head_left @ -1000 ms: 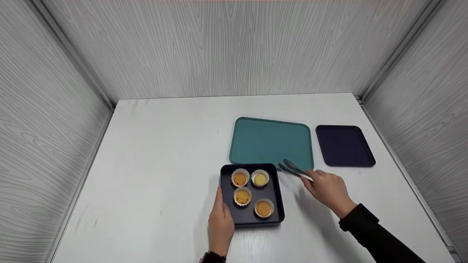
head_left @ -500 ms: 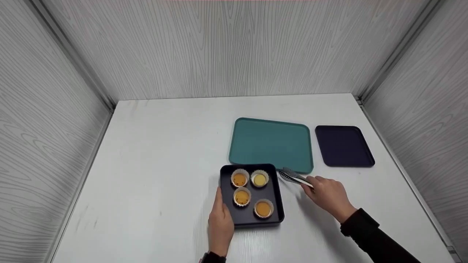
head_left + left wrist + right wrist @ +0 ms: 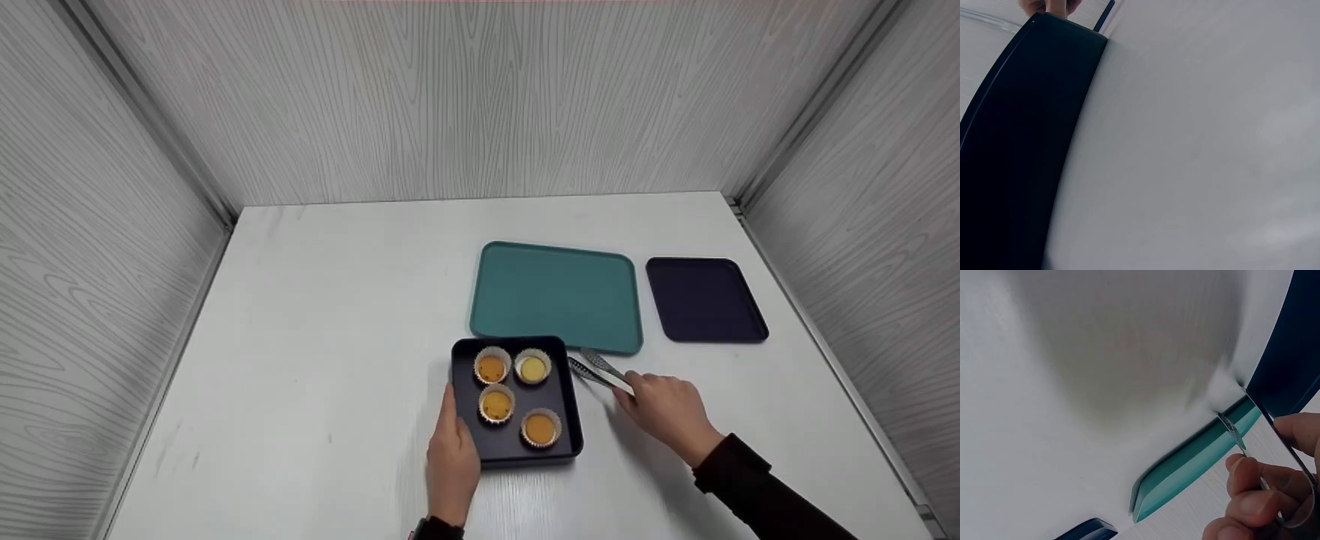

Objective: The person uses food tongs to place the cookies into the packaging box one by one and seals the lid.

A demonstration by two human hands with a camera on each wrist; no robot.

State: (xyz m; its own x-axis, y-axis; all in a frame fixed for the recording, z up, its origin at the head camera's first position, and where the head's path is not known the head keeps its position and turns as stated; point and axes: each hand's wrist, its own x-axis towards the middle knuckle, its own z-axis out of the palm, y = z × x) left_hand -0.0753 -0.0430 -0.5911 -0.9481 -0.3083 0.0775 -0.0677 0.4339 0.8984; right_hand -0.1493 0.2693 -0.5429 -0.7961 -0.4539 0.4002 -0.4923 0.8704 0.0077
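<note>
My left hand [image 3: 454,469] holds the left side of a dark square baking pan [image 3: 517,454], its fingers along the wall. Inside the pan sit several small cupcakes in pale fluted cups, among them a pale-yellow cupcake [image 3: 533,367] and an orange cupcake [image 3: 541,429] near the front right. My right hand [image 3: 667,416] grips metal tongs [image 3: 611,369] just right of the pan, tips apart with nothing visible between them. In the right wrist view, thumb and fingers pinch the tongs [image 3: 1269,419]. The left wrist view shows mostly the pan's dark outer wall [image 3: 1022,112].
Behind the pan lies a teal tray [image 3: 555,292], its front edge partly hidden by the pan. A smaller dark purple tray [image 3: 707,300] lies to its right. The white table [image 3: 322,322] is enclosed by pale wood-grain panels at the back and sides.
My right hand has moved slightly toward me, bringing the tongs from over the teal tray's edge down beside the pan. Their tips drew together, then spread apart. The left hand and pan look unchanged.
</note>
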